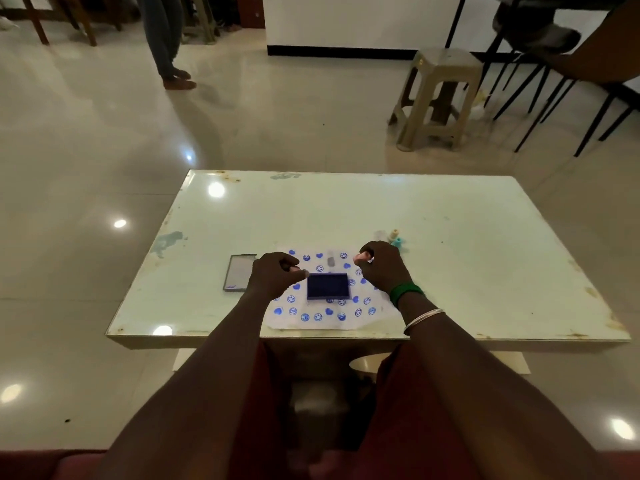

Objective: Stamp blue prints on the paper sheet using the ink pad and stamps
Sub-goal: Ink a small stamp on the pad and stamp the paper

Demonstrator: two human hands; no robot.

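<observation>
**Stamping set on table: both hands over printed sheet**

1. Right hand (384,266): fingers curled round a pink stamp (362,257). The stamp's end sticks out past the knuckles, above the far right part of the sheet. A green bangle (407,293) sits at the wrist, with a silver bangle (423,319) further up the forearm.

2. Left hand (273,277): fingers curled, tips drawn close together just beside the far left corner of the ink pad. Something pale shows at the fingertips. Whether it is a pinched item or only the nails cannot be told.

3. Ink pad (328,286): dark blue rectangle, uncovered, lying flat on the middle of the sheet between the two hands.

4. Paper sheet (346,324): white, flat on the near part of the table, its near edge close to the table's front edge. Blue prints (341,317) of round smiling faces and hearts ring the ink pad on all visible sides.

5. Grey stamp (330,260): on the sheet just beyond the ink pad; blurred.

6. Small stamps (393,236): a cluster, one beige and one teal among them, on the table just beyond the right hand and off the sheet's far right corner.

7. Flat rectangular case (239,273): pale face, dark rim, on the table just left of the left hand and beside the sheet.

8. Table (450,271): pale glossy top, worn and stained along the edges.

9. Surroundings: a beige plastic stool (440,95) on the shiny tiled floor beyond the table at right, and the legs of a standing person (166,39) at far left.
</observation>
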